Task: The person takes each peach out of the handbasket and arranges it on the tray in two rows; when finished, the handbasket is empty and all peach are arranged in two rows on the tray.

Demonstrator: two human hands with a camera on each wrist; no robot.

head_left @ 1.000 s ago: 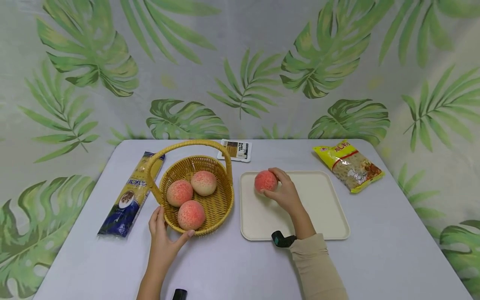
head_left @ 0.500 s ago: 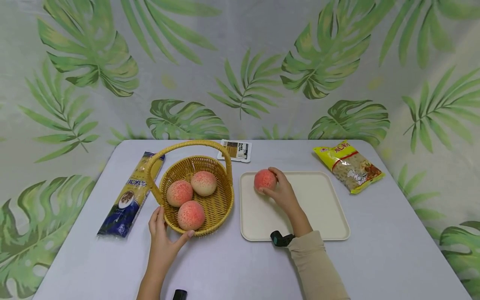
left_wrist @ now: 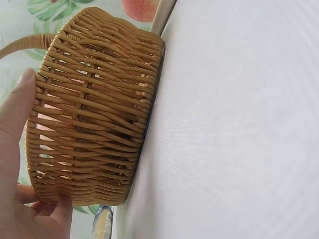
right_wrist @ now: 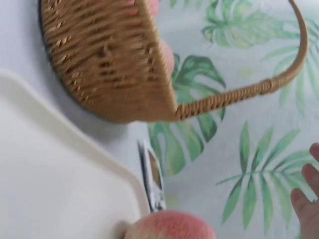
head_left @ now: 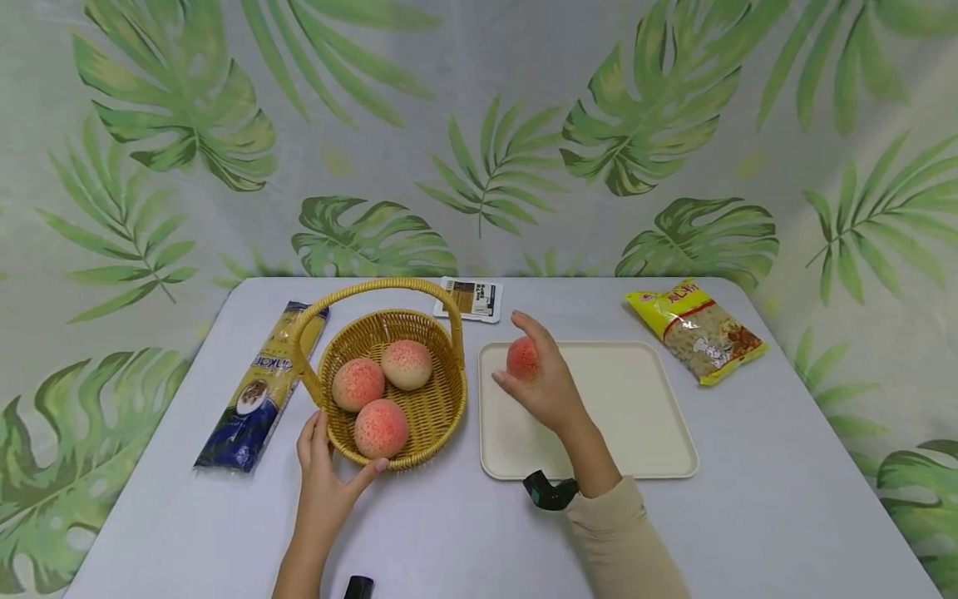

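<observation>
A wicker basket (head_left: pixel 437 408) with a tall handle holds three pink peaches, one of them (head_left: pixel 382 428) nearest its front rim. My left hand (head_left: pixel 325 482) grips the basket's front left side, thumb on the rim; the left wrist view shows the fingers against the weave (left_wrist: pixel 94 114). A fourth peach (head_left: pixel 522 359) sits at the back left of the cream tray (head_left: pixel 629 416). Around it, without visible grip, my right hand (head_left: pixel 550 387) is spread, thumb and fingers apart. In the right wrist view the peach (right_wrist: pixel 172 228) lies on the tray, with fingertips (right_wrist: pixel 306 186) away from it.
Left of the basket lies a blue and gold packet (head_left: pixel 258 387). A small flat packet (head_left: pixel 473 299) is behind the basket and tray. At the back right is a yellow bag (head_left: pixel 699 333). A patterned leaf cloth (head_left: pixel 479 125) hangs behind the table.
The fingers and thumb of my right hand have spread and let go of the peach, and the hand has shifted slightly left. My left hand and the basket have stayed still.
</observation>
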